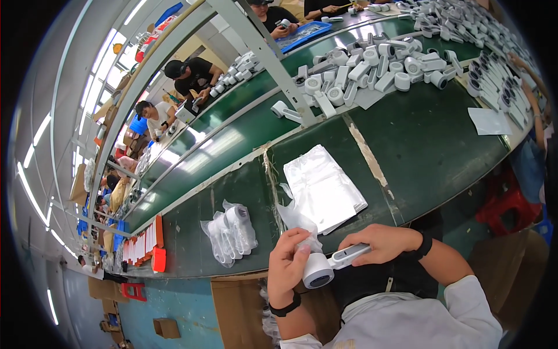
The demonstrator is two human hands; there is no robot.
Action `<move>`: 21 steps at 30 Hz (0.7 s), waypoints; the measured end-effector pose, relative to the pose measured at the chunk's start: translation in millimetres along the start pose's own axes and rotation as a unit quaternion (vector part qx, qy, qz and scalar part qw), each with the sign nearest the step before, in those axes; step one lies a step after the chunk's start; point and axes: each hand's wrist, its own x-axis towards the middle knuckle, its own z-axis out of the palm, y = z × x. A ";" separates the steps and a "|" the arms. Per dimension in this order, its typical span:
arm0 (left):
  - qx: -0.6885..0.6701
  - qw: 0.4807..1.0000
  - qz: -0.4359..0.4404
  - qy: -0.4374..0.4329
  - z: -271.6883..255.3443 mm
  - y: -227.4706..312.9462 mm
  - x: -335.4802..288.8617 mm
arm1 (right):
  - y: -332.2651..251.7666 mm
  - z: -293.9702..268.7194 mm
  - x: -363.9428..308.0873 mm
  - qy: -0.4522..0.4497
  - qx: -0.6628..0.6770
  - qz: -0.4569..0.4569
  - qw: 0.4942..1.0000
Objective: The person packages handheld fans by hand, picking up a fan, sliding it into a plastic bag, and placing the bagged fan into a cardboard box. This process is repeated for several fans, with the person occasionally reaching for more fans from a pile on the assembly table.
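My right hand [390, 245] is closed round the handle of a white handheld device with a round, drum-like head [319, 271]. A grey strip runs along the handle, which slants up to the right. My left hand [289, 262] pinches a translucent plastic bag [303, 223] just above that head. Its lower fingers lie beside the head; whether they touch it I cannot tell. Beyond my hands, a stack of flat white plastic bags [323, 187] rests on the green table. To its left lie several bagged white devices [230, 232] in a row.
A large heap of white devices [372, 67] covers the far right of the bench. A metal frame post [261, 55] rises from its edge. Orange-and-white boxes [142, 243] stand at the left end. An open cardboard box [244, 311] sits below the table edge. Co-workers sit across the line.
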 end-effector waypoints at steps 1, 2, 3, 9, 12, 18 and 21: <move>-0.020 0.998 -0.021 -0.047 -2.3 -0.5 2.1 | -1.8 -1.8 2.7 -0.010 0.003 -0.025 1.000; -0.019 0.998 -0.020 -0.048 -2.5 -1.6 2.3 | -6.7 -3.1 4.4 -0.009 0.003 -0.025 1.000; -0.045 0.997 -0.017 -0.057 -2.8 -2.6 1.7 | -14.2 -4.3 5.2 -0.004 0.011 0.005 1.000; 0.035 0.998 -0.014 -0.048 -5.1 9.9 -2.4 | 1.2 6.9 4.7 0.057 -0.016 0.021 0.998; 0.087 0.996 0.013 -0.034 -0.2 13.9 -8.3 | -5.9 11.0 7.6 0.100 0.017 0.031 0.994; 0.204 0.976 0.039 0.067 18.2 29.5 -6.2 | -4.0 21.0 6.2 0.154 0.046 0.030 0.987; 0.162 0.978 0.034 0.125 18.1 24.9 -4.5 | -2.7 20.0 3.8 0.130 0.029 0.023 0.991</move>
